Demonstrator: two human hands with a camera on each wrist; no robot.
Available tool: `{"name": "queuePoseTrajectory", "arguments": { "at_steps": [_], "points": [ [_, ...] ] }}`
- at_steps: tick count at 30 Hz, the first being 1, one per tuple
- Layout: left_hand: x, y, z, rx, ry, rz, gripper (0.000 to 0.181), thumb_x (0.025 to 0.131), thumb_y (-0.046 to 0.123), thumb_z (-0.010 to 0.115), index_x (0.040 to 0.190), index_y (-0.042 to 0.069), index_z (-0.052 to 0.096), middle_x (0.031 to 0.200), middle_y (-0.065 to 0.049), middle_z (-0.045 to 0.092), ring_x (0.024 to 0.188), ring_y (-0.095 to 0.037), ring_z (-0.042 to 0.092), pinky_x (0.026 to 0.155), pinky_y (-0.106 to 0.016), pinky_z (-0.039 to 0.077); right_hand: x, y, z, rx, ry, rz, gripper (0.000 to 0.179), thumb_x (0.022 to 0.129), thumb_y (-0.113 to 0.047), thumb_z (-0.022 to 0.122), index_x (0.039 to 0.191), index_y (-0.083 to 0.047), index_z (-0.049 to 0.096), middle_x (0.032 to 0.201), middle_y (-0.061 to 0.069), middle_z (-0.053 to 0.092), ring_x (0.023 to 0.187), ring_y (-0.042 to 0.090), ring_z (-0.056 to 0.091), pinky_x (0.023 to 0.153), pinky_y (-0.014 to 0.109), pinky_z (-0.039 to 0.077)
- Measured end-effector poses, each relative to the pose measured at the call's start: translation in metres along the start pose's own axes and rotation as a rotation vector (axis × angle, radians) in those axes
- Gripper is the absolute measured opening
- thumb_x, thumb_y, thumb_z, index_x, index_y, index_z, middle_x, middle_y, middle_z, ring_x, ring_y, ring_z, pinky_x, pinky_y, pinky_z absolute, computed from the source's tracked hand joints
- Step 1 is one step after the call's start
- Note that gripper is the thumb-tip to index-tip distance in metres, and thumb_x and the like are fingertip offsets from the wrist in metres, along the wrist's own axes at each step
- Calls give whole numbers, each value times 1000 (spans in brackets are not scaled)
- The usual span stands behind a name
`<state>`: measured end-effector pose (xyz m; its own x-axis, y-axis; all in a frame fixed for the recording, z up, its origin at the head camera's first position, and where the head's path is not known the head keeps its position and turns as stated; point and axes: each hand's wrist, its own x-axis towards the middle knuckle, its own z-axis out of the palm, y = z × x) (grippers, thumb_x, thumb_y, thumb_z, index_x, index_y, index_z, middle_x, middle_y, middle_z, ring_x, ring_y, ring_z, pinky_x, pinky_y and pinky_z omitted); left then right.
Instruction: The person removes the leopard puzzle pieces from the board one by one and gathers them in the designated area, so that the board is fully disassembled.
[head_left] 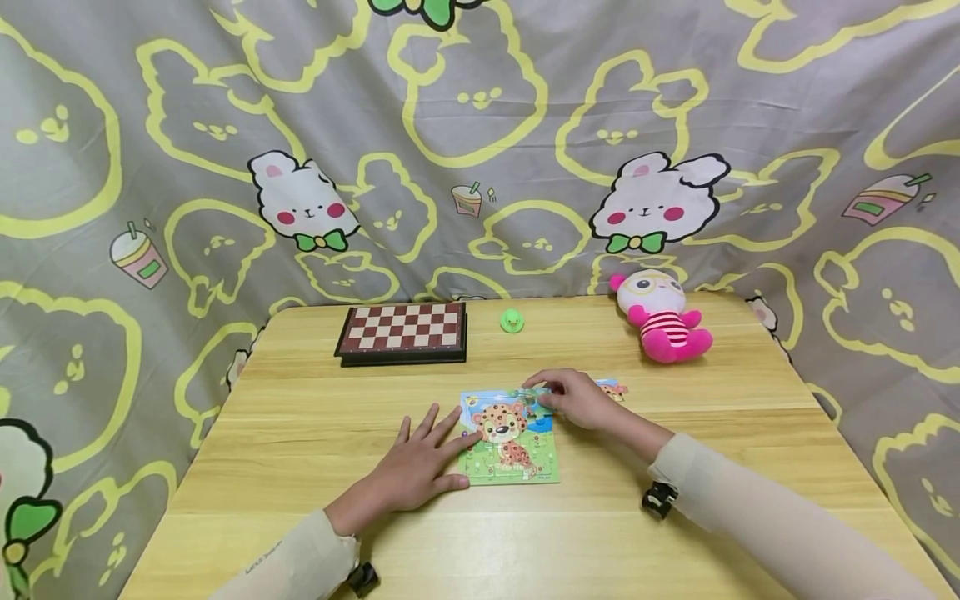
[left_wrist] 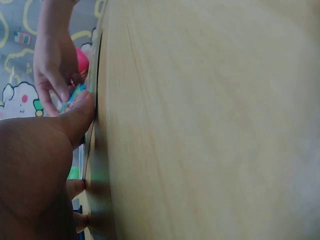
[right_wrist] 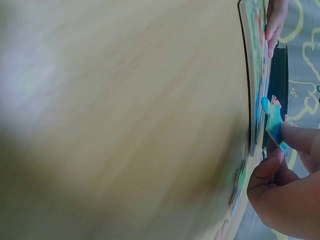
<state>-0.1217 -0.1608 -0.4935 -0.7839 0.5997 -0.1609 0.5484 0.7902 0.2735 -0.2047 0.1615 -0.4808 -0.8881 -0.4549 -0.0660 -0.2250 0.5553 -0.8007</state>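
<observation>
A jigsaw puzzle (head_left: 513, 454) with a spotted leopard cub lies in its tray on the wooden table. My left hand (head_left: 422, 460), fingers spread, rests at the left edge of the tray with thumb and fingertips on its border. Above the puzzle's upper right corner, my right hand (head_left: 579, 398) pinches a blue-green puzzle piece (right_wrist: 274, 122) between thumb and fingers. In the right wrist view this piece is tilted and raised over the tray's edge. More loose pieces (head_left: 613, 388) lie on the table beyond the right hand, partly hidden by it.
A brown-and-cream chessboard box (head_left: 405, 329) sits at the back left of the table (head_left: 300, 400). A small green duck toy (head_left: 512, 320) is beside it. At the back right lies a pink panda plush (head_left: 663, 321). A patterned curtain (head_left: 442, 225) hangs behind.
</observation>
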Motion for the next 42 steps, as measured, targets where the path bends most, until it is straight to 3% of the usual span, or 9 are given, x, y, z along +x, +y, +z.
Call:
{"name": "queuePoseTrajectory", "arguments": {
  "at_steps": [20, 29, 36, 42],
  "points": [
    [-1, 2, -2, -2, 1, 1, 67, 101, 62, 50, 162, 40, 32, 174, -8, 10, 156, -47, 6, 114, -80, 13, -19, 20, -22, 8, 38, 41, 29, 102, -6, 62, 128, -13, 73, 86, 6, 58, 78, 20, 52, 66, 30, 46],
    [-1, 2, -3, -10, 4, 5, 67, 101, 61, 51, 162, 39, 32, 174, -9, 11, 156, -48, 6, 113, -80, 13, -30, 32, -34, 7, 66, 57, 28, 104, -6, 60, 127, -14, 73, 100, 5, 66, 85, 21, 52, 72, 32, 47],
    [-1, 1, 0, -2, -2, 1, 67, 101, 62, 50, 162, 42, 30, 174, -7, 9, 157, -47, 5, 114, -79, 12, -40, 41, -50, 7, 87, 65, 28, 105, -7, 58, 129, -12, 72, 90, 8, 58, 79, 24, 49, 66, 30, 45],
    [0, 1, 0, -8, 5, -3, 67, 101, 62, 51, 162, 41, 31, 174, -7, 10, 157, -47, 5, 114, -79, 12, -49, 51, -60, -5, 118, 75, 28, 105, -7, 59, 129, -11, 71, 104, 10, 63, 81, 23, 49, 67, 29, 44]
  ]
}}
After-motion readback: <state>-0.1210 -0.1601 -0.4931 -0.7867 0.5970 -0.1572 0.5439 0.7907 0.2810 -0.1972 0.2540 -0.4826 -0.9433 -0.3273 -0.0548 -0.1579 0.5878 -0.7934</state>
